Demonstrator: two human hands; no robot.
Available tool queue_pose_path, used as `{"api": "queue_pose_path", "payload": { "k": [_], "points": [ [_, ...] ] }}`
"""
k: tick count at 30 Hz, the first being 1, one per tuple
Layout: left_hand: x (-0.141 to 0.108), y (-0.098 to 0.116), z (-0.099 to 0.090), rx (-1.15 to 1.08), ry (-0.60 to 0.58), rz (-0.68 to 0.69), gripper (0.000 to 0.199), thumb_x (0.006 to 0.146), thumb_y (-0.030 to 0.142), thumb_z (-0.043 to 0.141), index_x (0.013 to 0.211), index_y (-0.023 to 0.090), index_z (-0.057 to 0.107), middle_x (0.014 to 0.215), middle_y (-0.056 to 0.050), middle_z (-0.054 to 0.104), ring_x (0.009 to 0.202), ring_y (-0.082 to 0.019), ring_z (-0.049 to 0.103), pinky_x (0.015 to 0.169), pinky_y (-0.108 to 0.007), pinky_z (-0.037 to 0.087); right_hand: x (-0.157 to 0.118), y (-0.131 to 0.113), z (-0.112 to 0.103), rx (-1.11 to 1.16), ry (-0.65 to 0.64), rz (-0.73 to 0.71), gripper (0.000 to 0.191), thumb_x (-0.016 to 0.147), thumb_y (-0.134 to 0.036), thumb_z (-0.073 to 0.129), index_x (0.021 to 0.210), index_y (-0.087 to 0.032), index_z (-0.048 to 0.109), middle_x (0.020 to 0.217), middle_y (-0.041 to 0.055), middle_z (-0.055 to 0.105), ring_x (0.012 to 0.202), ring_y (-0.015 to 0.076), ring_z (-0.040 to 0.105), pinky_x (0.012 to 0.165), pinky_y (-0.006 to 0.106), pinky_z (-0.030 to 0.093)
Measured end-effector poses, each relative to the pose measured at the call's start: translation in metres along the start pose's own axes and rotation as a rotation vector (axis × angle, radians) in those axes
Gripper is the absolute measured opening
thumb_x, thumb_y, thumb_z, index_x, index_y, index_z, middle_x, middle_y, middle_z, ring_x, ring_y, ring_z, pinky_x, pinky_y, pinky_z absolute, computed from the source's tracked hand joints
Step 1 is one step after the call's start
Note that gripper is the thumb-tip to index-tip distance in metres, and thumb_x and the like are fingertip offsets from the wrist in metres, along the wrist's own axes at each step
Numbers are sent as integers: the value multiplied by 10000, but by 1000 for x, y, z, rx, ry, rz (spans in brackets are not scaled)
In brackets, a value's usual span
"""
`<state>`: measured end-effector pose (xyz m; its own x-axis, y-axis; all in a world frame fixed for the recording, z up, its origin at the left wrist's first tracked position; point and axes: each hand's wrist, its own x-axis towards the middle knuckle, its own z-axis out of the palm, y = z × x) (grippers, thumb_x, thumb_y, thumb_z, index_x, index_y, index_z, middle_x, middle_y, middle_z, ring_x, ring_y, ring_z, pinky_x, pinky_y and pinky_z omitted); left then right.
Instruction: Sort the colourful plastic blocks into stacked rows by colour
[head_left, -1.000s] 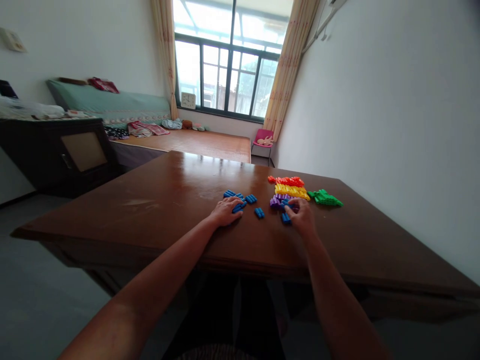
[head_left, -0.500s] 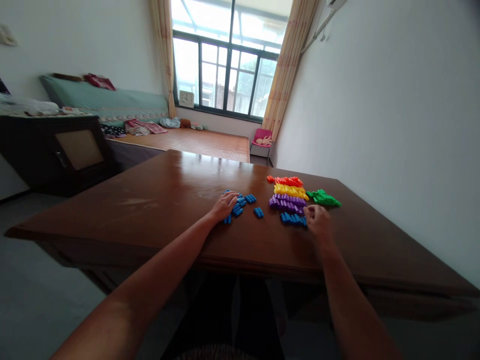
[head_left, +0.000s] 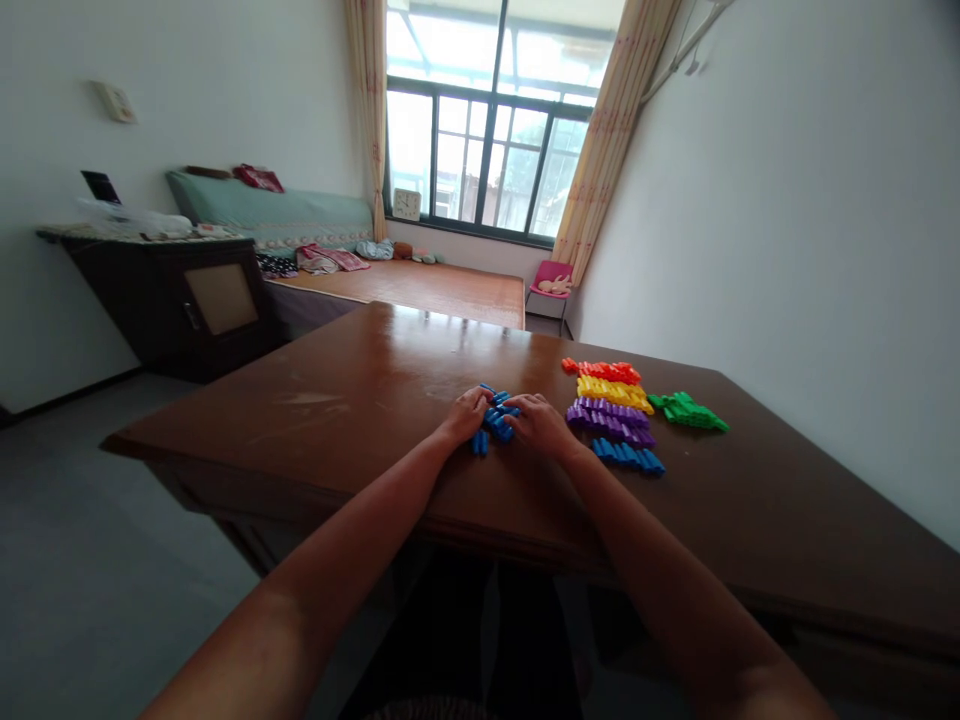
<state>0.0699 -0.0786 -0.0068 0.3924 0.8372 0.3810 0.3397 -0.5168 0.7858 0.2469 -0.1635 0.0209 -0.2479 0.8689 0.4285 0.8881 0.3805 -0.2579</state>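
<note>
A loose pile of small blue tube-like plastic pieces (head_left: 496,420) lies on the brown table between my two hands. At the pile's left side is my left hand (head_left: 469,412), its fingers stretched over the nearest pieces. My right hand (head_left: 538,424) reaches in from the right, fingers apart and fingertips touching the pile; some pieces are hidden beneath them. Right of that hand is a blue row (head_left: 628,456) of the same kind of pieces. Behind it sit purple rows (head_left: 611,420), a yellow row (head_left: 615,392) and an orange row (head_left: 604,371). A green group (head_left: 688,410) lies farther right.
The wooden table (head_left: 360,400) has its front edge close to my body. Beyond it stand a low bed (head_left: 457,288) with cloths, a dark cabinet (head_left: 217,300) and a pink chair (head_left: 551,275). A white wall (head_left: 810,230) rises along the right.
My right hand has moved left from the blue row to the loose blue pile. My left hand stays at the pile, where pieces now lie closer together. The camera view has shifted left.
</note>
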Motion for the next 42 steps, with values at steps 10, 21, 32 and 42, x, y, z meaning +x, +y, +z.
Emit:
{"api": "queue_pose_path", "payload": {
  "k": [10,21,32,42],
  "points": [
    [4,0,1,27,-71,-6,253,894,194,410,924,173,660,847,-22,697,756,-129,657,751,-250,535,-13,-2,21,251,13,5,347,742,-196,708,1076,-231,620,1086,62,643,986,209,579,871,375,470],
    [-2,3,-2,82,-112,14,255,889,223,429,957,172,670,847,-39,719,782,-157,673,740,-257,527,-41,13,-4,283,5,172,218,744,-275,673,918,-212,558,939,25,632,824,166,582,748,306,486],
    [-3,3,-3,130,-114,48,275,889,263,432,964,187,685,888,-35,717,813,-164,655,770,-254,509,-51,-7,-14,48,-77,49,191,820,-255,634,1010,-240,650,1027,43,680,982,216,549,915,375,424],
    [-2,7,0,214,-146,64,254,873,267,483,958,201,713,919,-45,713,844,-186,652,792,-278,500,-96,47,-49,-107,13,239,226,752,-178,653,972,-230,670,1107,64,670,1043,254,554,925,402,417]
  ]
}}
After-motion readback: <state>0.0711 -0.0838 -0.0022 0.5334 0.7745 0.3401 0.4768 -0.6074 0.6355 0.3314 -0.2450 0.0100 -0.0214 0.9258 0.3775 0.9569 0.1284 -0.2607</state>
